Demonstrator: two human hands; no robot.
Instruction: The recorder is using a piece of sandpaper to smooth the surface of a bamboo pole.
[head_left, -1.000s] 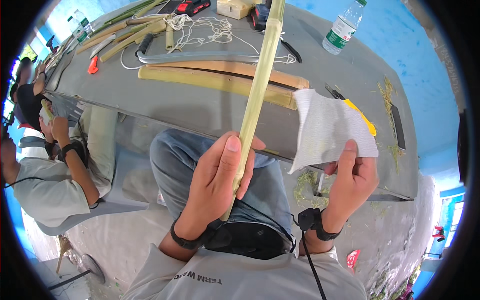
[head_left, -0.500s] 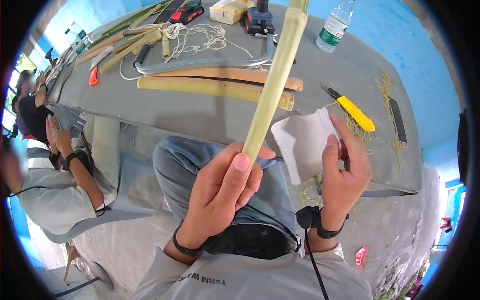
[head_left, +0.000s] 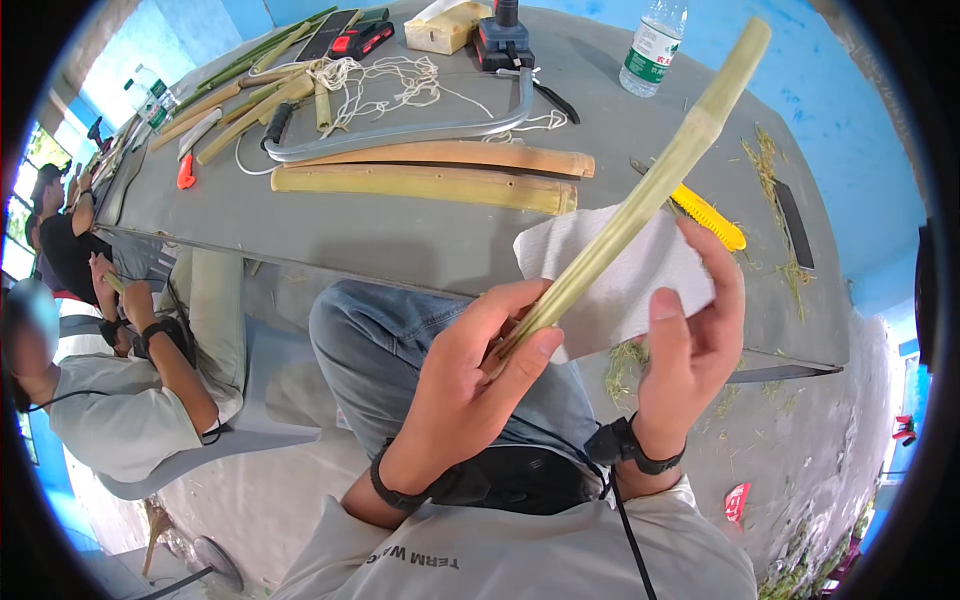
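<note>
A pale green bamboo stick (head_left: 640,205) is gripped near its lower end by my left hand (head_left: 485,365). It slants up to the right, over the table edge. My right hand (head_left: 692,335) pinches a whitish sheet, which looks like sandpaper (head_left: 650,290), between thumb and fingers. The sheet lies spread behind the stick, and I cannot tell whether the two touch. Just beyond my right fingertips a yellow-handled utility knife (head_left: 708,217) rests on the table, partly hidden by the stick.
On the grey table (head_left: 390,235) lie split bamboo pieces (head_left: 420,188), a bow saw (head_left: 400,140), tangled white string (head_left: 375,85), a cordless tool's base (head_left: 500,45) and a water bottle (head_left: 650,50). A dark flat blade (head_left: 793,225) lies among shavings at right. Another person (head_left: 130,390) sits at left.
The stick has tilted from nearly upright toward the right and now crosses in front of the sheet. My left hand has turned and moved right; the sheet has been spread flatter.
</note>
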